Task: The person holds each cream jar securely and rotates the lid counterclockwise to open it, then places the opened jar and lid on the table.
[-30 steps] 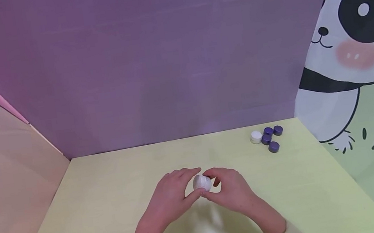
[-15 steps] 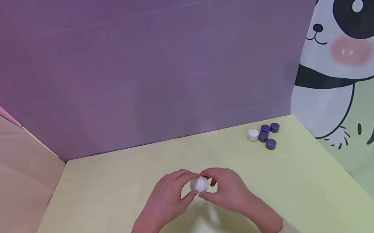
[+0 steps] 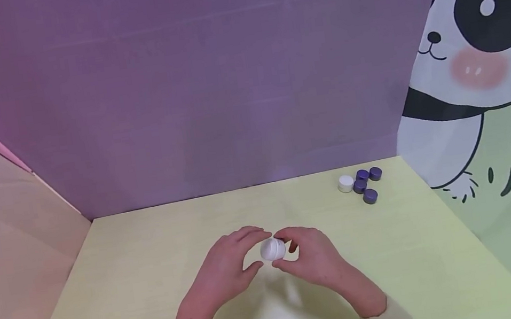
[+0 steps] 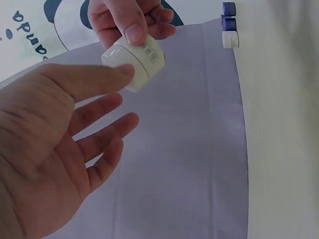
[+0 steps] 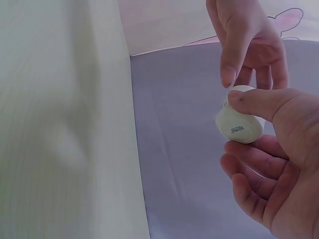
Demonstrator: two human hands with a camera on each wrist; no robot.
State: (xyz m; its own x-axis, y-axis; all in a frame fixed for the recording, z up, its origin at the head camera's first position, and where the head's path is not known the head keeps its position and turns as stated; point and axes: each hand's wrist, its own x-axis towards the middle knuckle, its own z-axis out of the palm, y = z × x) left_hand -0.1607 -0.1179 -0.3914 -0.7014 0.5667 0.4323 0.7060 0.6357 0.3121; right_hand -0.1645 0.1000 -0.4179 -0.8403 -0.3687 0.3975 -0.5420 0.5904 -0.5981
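A small white jar (image 3: 273, 249) with a ribbed-off round lid end is held above the table. My right hand (image 3: 314, 254) pinches it between thumb and fingers; printing shows on its flat end in the right wrist view, and a printed mark on its side in the left wrist view. My left hand (image 3: 225, 263) is spread around the jar's lid end (image 4: 119, 59), thumb and fingers parted and relaxed. In the head view a gap shows between the left thumb and the jar. Whether the left index fingertip touches it, I cannot tell.
At the table's back right stand a white round container (image 3: 346, 183) and several small dark purple round caps (image 3: 370, 196). A purple wall panel (image 3: 229, 103) rises behind the pale yellow table (image 3: 152, 259). Side panels (image 3: 498, 235) flank it, the right one with a panda drawing.
My left thumb and fingers have opened away from the jar, turning slightly around its end. The right hand keeps its pinch. The head view has shifted a little.
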